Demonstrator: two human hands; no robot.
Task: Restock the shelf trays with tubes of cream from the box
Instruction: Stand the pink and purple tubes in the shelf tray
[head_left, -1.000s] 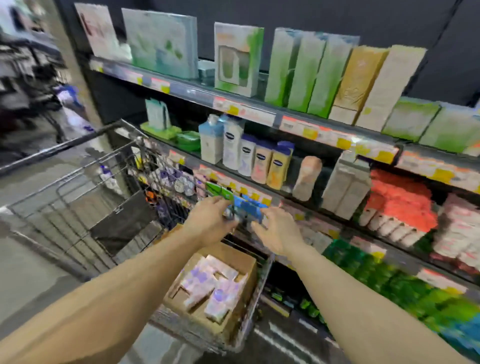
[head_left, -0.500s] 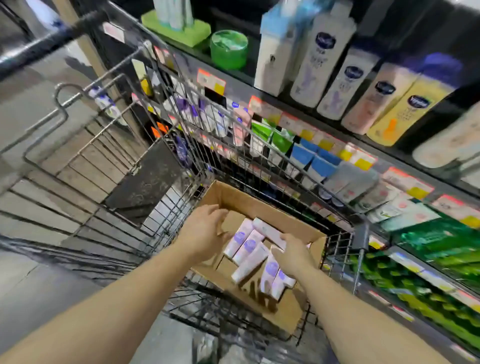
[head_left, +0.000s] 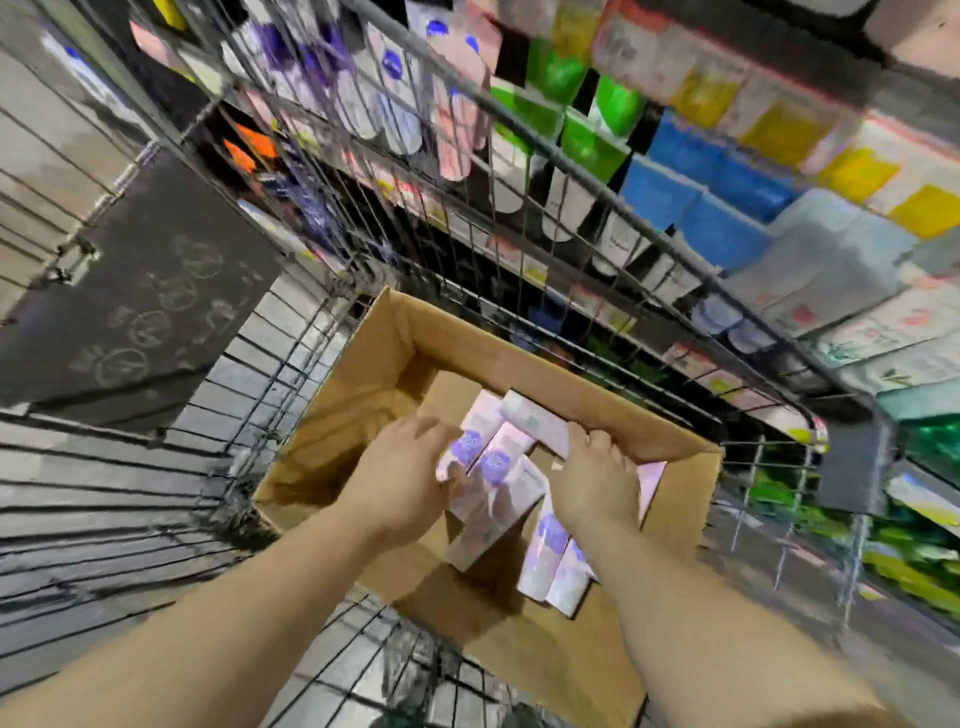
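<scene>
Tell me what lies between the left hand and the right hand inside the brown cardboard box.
In the head view, pale pink cream tubes with purple marks lie between left hand and right hand.

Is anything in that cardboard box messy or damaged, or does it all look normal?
Nothing looks damaged or spilled. The pink tubes lie loose in the cardboard box, pointing different ways and partly overlapping, not in neat rows. The left hand and right hand are both on them, in the wire cart.
</scene>
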